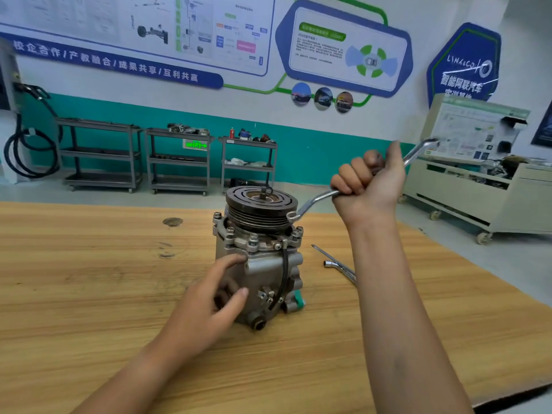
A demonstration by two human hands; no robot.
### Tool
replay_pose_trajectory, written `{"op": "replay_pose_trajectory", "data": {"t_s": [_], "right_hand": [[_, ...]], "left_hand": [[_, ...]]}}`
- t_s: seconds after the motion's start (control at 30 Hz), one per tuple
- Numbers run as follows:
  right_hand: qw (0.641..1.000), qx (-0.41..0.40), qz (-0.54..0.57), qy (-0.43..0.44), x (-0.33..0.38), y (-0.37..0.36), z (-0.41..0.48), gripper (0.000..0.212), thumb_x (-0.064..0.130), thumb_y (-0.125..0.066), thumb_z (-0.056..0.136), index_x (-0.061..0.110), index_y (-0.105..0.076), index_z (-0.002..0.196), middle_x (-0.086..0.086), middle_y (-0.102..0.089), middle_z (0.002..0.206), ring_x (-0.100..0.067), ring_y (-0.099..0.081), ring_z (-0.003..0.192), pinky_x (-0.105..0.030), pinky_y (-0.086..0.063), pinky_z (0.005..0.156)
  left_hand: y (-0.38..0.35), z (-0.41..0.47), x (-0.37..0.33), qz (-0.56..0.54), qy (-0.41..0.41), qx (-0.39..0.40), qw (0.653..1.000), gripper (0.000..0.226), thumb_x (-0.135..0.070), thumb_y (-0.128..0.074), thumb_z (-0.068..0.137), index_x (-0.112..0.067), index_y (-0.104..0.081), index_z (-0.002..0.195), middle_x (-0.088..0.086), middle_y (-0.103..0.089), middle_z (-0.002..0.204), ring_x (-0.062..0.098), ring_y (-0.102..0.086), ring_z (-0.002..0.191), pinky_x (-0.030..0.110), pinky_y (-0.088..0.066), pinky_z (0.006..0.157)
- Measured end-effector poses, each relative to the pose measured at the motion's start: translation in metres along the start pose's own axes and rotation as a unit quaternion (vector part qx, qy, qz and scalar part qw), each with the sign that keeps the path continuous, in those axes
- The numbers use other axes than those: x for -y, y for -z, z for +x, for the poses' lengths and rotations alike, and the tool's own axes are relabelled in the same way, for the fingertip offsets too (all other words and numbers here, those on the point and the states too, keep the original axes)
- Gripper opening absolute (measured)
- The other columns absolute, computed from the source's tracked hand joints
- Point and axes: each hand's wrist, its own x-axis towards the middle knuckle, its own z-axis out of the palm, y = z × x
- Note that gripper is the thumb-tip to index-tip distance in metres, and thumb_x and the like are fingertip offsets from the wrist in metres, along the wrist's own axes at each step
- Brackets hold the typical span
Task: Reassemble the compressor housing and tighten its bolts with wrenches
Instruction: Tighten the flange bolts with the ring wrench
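Observation:
A grey metal compressor (270,273) stands upright on the wooden table (89,294), its dark pulley (261,204) on top and several bolts around the upper flange. My left hand (215,300) wraps the left side of the housing. My right hand (369,183) is fisted around a long offset ring wrench (313,203), raised to the right of the pulley. The wrench's lower ring end sits by a bolt at the flange's right rear edge; its other end sticks up past my thumb.
A second wrench (340,265) lies on the table right of the compressor. A dark knot (172,221) marks the wood at the back. Three grey shelf carts (179,159) line the far wall, and a wheeled training bench (478,186) stands at right.

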Motion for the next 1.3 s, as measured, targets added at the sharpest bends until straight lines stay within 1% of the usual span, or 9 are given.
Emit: {"op": "replay_pose_trajectory", "data": {"t_s": [0.33, 0.43, 0.53, 0.67, 0.77, 0.9, 1.07, 1.2, 1.3], "right_hand": [[0.989, -0.079, 0.062, -0.109, -0.016, 0.057, 0.03, 0.067, 0.035, -0.03, 0.1, 0.015, -0.04, 0.038, 0.006, -0.019, 0.033, -0.008, -0.017, 0.024, -0.015, -0.017, 0.028], [0.984, -0.086, 0.067, -0.138, -0.018, 0.063, 0.033, 0.062, 0.029, -0.032, 0.1, 0.014, -0.04, 0.04, 0.006, -0.02, 0.033, -0.008, -0.019, 0.025, -0.014, -0.019, 0.029], [0.984, -0.091, 0.055, -0.142, -0.017, 0.067, 0.03, 0.054, 0.028, -0.033, 0.1, 0.015, -0.037, 0.048, 0.006, -0.021, 0.035, -0.009, -0.02, 0.026, -0.013, -0.024, 0.033], [0.987, -0.116, 0.037, -0.109, -0.013, 0.076, 0.013, 0.052, 0.029, -0.032, 0.101, 0.016, -0.038, 0.05, 0.007, -0.021, 0.036, -0.01, -0.022, 0.028, -0.019, -0.036, 0.045], [0.984, -0.165, 0.026, -0.06, -0.012, 0.071, -0.007, 0.046, 0.028, -0.031, 0.101, 0.016, -0.035, 0.057, 0.006, -0.021, 0.037, -0.01, -0.023, 0.03, -0.021, -0.038, 0.049], [0.975, -0.212, 0.019, 0.068, -0.023, 0.057, -0.044, 0.047, 0.028, -0.033, 0.1, 0.017, -0.038, 0.054, 0.005, -0.023, 0.04, -0.012, -0.026, 0.034, -0.02, -0.042, 0.05], [0.951, -0.134, -0.122, 0.25, -0.06, 0.037, -0.084, 0.059, 0.022, -0.035, 0.096, 0.024, -0.045, 0.039, 0.007, -0.029, 0.036, -0.013, -0.032, 0.038, -0.023, -0.047, 0.057], [0.831, 0.0, -0.38, 0.405, -0.096, 0.041, -0.104, 0.038, 0.022, -0.043, 0.089, 0.019, -0.047, 0.051, 0.008, -0.039, 0.05, -0.001, -0.038, 0.049, -0.012, -0.037, 0.056], [0.779, 0.085, -0.439, 0.44, -0.115, 0.042, -0.114, 0.049, 0.02, -0.045, 0.098, 0.009, -0.041, 0.051, 0.004, -0.035, 0.052, -0.006, -0.033, 0.049, -0.016, -0.029, 0.054]], "left_hand": [[0.003, 0.005, 0.006, -0.017, -0.003, -0.141, 0.99, 0.039, -0.016, -0.06, 0.084, -0.044, -0.049, 0.108, -0.002, -0.061, 0.072, 0.005, -0.056, 0.06, 0.019, -0.045, 0.053], [0.006, 0.012, 0.013, -0.012, 0.036, -0.203, 0.978, 0.042, -0.022, -0.065, 0.081, -0.041, -0.043, 0.112, -0.009, -0.056, 0.104, -0.002, -0.056, 0.088, 0.017, -0.045, 0.072], [0.007, 0.012, 0.027, 0.006, 0.127, -0.128, 0.984, 0.075, -0.032, -0.071, 0.077, -0.032, -0.027, 0.138, -0.012, -0.033, 0.14, 0.0, -0.04, 0.12, 0.027, -0.036, 0.095], [0.0, 0.014, 0.031, -0.031, 0.179, -0.008, 0.983, 0.109, -0.053, -0.07, 0.056, -0.033, -0.013, 0.147, -0.015, -0.028, 0.148, 0.0, -0.029, 0.133, 0.032, -0.032, 0.107], [-0.004, 0.017, 0.034, -0.053, 0.151, 0.027, 0.987, 0.082, -0.04, -0.075, 0.063, -0.056, -0.024, 0.125, -0.033, -0.041, 0.127, -0.023, -0.04, 0.112, 0.017, -0.038, 0.098], [0.0, 0.016, 0.038, -0.078, 0.146, 0.036, 0.986, 0.086, -0.041, -0.074, 0.06, -0.048, -0.024, 0.13, -0.031, -0.04, 0.128, -0.027, -0.038, 0.111, 0.008, -0.039, 0.094], [0.003, 0.013, 0.039, -0.059, 0.148, 0.049, 0.986, 0.098, -0.051, -0.072, 0.057, -0.04, -0.021, 0.139, -0.032, -0.04, 0.128, -0.026, -0.038, 0.112, 0.003, -0.039, 0.089], [0.004, 0.011, 0.037, -0.041, 0.149, 0.049, 0.987, 0.103, -0.045, -0.076, 0.061, -0.028, -0.021, 0.146, -0.014, -0.043, 0.139, -0.007, -0.04, 0.125, 0.031, -0.038, 0.107], [0.004, 0.011, 0.037, -0.021, 0.139, 0.047, 0.989, 0.093, -0.022, -0.08, 0.072, -0.025, -0.023, 0.145, -0.008, -0.045, 0.139, 0.004, -0.042, 0.128, 0.04, -0.037, 0.108]]}}
